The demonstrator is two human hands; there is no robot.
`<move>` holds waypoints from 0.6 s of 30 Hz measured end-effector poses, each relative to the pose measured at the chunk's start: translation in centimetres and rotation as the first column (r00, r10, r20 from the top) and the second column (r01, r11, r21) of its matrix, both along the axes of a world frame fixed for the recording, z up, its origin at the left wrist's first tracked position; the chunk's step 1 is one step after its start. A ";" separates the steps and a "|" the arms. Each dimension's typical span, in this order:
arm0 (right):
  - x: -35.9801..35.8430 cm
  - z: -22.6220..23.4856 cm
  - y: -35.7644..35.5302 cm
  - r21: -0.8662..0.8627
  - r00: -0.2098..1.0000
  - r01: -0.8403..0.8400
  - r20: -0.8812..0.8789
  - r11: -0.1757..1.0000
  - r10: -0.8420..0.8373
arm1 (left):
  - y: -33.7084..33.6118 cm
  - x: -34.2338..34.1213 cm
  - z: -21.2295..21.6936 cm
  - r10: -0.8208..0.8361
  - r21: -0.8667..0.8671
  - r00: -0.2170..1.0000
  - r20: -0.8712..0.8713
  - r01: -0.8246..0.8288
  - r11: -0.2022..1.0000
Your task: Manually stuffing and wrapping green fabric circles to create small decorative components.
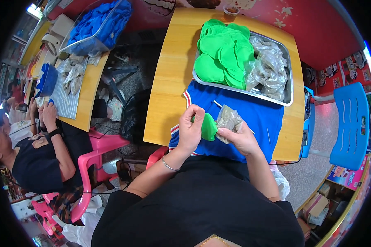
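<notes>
My left hand (189,132) is closed on a soft green piece (209,127), which bends out past the fingertips. In my right hand (246,140) is a small, crumpled clear plastic bag (228,117) with greyish contents, pinched near its lower end. The two hands are close together, and the bag sits right beside the green piece. Below them a blue cloth with striped trim (243,96) covers the front of the table. On it lie a thin white stick (217,103) and a slim needle-like item (268,135).
A metal tray (291,88) holds piled green rounds (224,51) and crumpled plastic bags (272,68). Behind it stands a cup of brown drink (231,13). At left, another person (37,160) works at a second table with a blue-filled bin (99,31). A blue chair (350,125) stands right.
</notes>
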State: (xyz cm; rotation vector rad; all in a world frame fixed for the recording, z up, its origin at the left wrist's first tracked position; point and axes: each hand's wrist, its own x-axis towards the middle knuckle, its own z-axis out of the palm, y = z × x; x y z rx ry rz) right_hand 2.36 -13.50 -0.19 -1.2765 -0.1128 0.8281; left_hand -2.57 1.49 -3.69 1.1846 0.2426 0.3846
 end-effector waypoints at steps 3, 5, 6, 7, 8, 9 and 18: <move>-0.1 -0.2 0.0 -0.017 1.000 0.020 -0.005 1.000 -0.020 | 0.8 -0.1 0.0 -0.077 0.079 0.997 -0.020 0.078 0.994; 0.2 -0.2 -0.1 -0.003 0.999 0.044 0.021 0.999 -0.044 | 1.5 0.0 0.5 -0.138 0.149 0.990 -0.034 0.142 0.979; 0.4 -0.1 -0.3 -0.030 0.999 0.020 0.049 0.999 -0.018 | 1.8 0.0 1.3 -0.233 0.182 0.969 -0.077 0.244 0.953; 0.6 0.0 -0.4 -0.058 0.997 -0.003 0.076 0.998 0.008 | 2.0 0.0 1.7 -0.324 0.211 0.938 -0.122 0.343 0.915; 0.6 0.0 -0.3 -0.057 0.997 -0.003 0.077 0.998 0.008 | 2.4 0.2 1.9 -0.324 0.212 0.938 -0.122 0.343 0.915; 0.7 0.0 -0.3 -0.045 0.989 -0.003 0.145 0.999 0.009 | 2.9 0.4 2.0 -0.375 0.326 0.918 -0.127 0.396 0.858; 0.6 1.5 0.1 -0.034 0.995 0.026 0.095 0.999 -0.023 | 2.0 0.1 1.5 -0.403 0.097 0.913 -0.067 0.408 0.908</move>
